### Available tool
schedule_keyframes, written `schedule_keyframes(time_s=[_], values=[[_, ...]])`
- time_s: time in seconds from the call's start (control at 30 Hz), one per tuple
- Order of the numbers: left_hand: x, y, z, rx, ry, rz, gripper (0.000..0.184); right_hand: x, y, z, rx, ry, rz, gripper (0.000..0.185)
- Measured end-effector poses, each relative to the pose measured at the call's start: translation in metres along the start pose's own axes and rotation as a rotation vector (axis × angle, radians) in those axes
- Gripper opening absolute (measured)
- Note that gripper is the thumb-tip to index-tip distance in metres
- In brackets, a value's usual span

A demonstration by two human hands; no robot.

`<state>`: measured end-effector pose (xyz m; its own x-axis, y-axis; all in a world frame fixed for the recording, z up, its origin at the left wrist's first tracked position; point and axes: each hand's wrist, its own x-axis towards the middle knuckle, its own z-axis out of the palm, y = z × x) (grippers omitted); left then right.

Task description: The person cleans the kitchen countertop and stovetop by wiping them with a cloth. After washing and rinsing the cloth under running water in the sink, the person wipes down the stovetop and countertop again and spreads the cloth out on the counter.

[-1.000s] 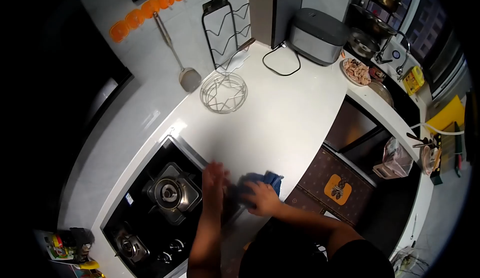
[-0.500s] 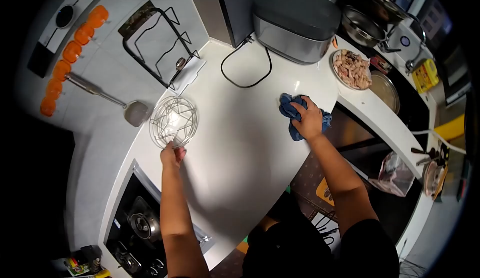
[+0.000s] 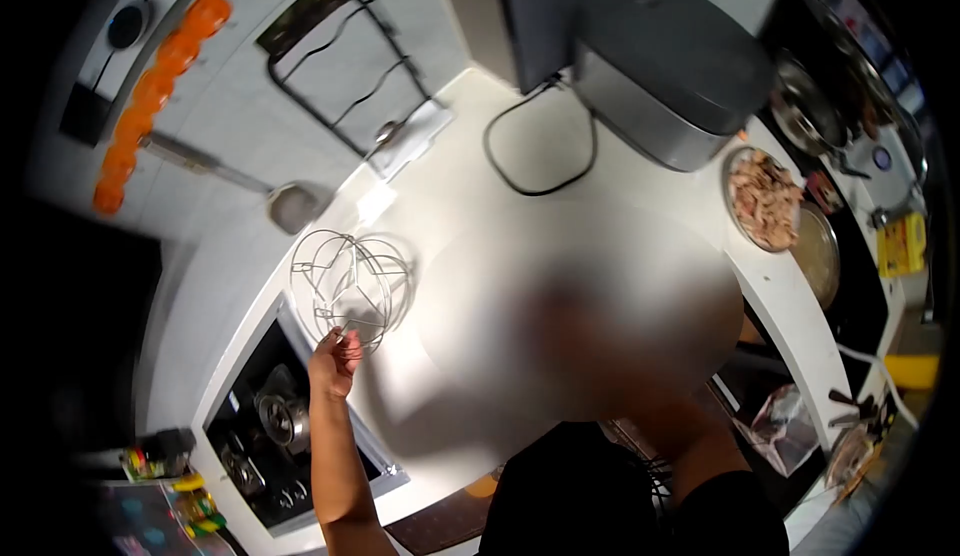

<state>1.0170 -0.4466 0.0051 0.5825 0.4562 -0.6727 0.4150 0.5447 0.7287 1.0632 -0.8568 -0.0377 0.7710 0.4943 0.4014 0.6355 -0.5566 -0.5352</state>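
My left hand (image 3: 336,361) grips the near rim of a round metal wire rack (image 3: 388,296), fingers closed on the wire. The rack is tilted up above the white counter (image 3: 450,246), beside the black stove edge. My right hand (image 3: 572,331) is a dark smear over the middle of the counter, inside a large hazy oval blur. Its fingers cannot be made out, nor whether the blue cloth is in them. No part of that cloth shows in this view.
A grey boxy appliance (image 3: 650,106) stands at the back, with a black cable loop (image 3: 540,192) beside it. A plate of cut meat (image 3: 765,201) sits at the right. Left are a gas stove (image 3: 265,426), a hanging spatula (image 3: 290,208) and a black wall rack (image 3: 320,116).
The wire rack has been lifted and tilted by my left hand. My right hand has moved left and nearer, into blur; the blue cloth has gone from sight. The view has shifted.
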Motion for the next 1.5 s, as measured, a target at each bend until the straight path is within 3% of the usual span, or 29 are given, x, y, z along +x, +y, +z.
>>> schedule_keyframes(time_s=[0.1,0.13,0.17,0.27,0.33,0.43,0.57,0.6,0.7,0.8,0.83,0.9,1.03,1.13,1.2,1.23,1.33,1.37,1.4,1.47,1.5], values=[[-0.015,0.003,-0.032,0.047,-0.047,-0.014,0.022,0.025,0.067,-0.068,-0.241,0.139,0.328,0.04],[-0.026,0.006,-0.034,0.031,0.004,-0.034,0.022,0.027,0.09,-0.071,-0.273,0.332,0.255,0.038],[-0.034,0.006,-0.04,0.006,0.022,-0.038,0.023,0.028,0.102,-0.06,-0.286,0.471,0.333,0.044],[-0.055,0.016,-0.054,-0.009,0.021,-0.01,0.024,0.048,0.081,-0.027,-0.379,0.363,0.253,0.054],[-0.067,0.023,-0.067,0.005,-0.007,0.034,0.026,0.068,0.056,0.022,-0.193,0.259,0.365,0.06],[-0.099,0.046,-0.072,-0.043,0.016,0.06,0.026,0.133,0.021,0.072,-0.169,0.214,0.123,0.059],[-0.151,0.064,-0.091,-0.031,0.109,0.166,0.026,0.221,0.022,0.125,-0.066,0.236,0.128,0.052],[-0.162,0.068,-0.086,-0.016,0.25,0.18,0.031,0.227,0.015,0.14,-0.01,0.196,0.064,0.051],[-0.184,0.072,-0.109,-0.042,0.206,0.291,0.037,0.22,-0.029,0.185,0.178,-0.015,-0.15,0.048],[-0.195,0.075,-0.107,-0.124,0.239,0.318,0.039,0.133,-0.1,0.19,0.391,-0.287,-0.501,0.049],[-0.199,0.076,-0.108,-0.114,0.226,0.315,0.039,0.105,-0.112,0.171,0.427,-0.397,-0.579,0.05],[-0.206,0.074,-0.115,-0.098,0.202,0.306,0.037,0.093,-0.111,0.127,0.451,-0.821,-0.664,0.053],[-0.221,0.055,-0.14,-0.154,0.217,0.301,0.043,0.144,-0.063,0.137,0.233,-0.368,-0.414,0.052],[-0.239,0.04,-0.147,-0.241,0.246,0.289,0.039,0.235,-0.052,0.195,0.117,0.04,-0.089,0.046],[-0.248,0.031,-0.149,-0.253,0.341,0.258,0.036,0.285,-0.064,0.239,0.137,0.166,-0.038,0.043],[-0.251,0.025,-0.153,-0.245,0.366,0.26,0.037,0.291,-0.086,0.254,0.148,0.1,-0.024,0.04],[-0.248,0.022,-0.147,-0.25,0.402,0.272,0.036,0.222,-0.155,0.288,0.468,-0.312,-0.348,0.038],[-0.249,0.025,-0.146,-0.256,0.411,0.286,0.035,0.189,-0.174,0.278,0.45,-0.437,-0.47,0.041],[-0.251,0.027,-0.149,-0.278,0.39,0.291,0.036,0.168,-0.187,0.255,0.502,-0.59,-0.449,0.045],[-0.252,0.029,-0.156,-0.326,0.339,0.308,0.037,0.143,-0.179,0.23,0.579,-0.602,-0.501,0.044],[-0.253,0.03,-0.159,-0.307,0.352,0.303,0.037,0.143,-0.168,0.216,0.467,-0.551,-0.519,0.044]])
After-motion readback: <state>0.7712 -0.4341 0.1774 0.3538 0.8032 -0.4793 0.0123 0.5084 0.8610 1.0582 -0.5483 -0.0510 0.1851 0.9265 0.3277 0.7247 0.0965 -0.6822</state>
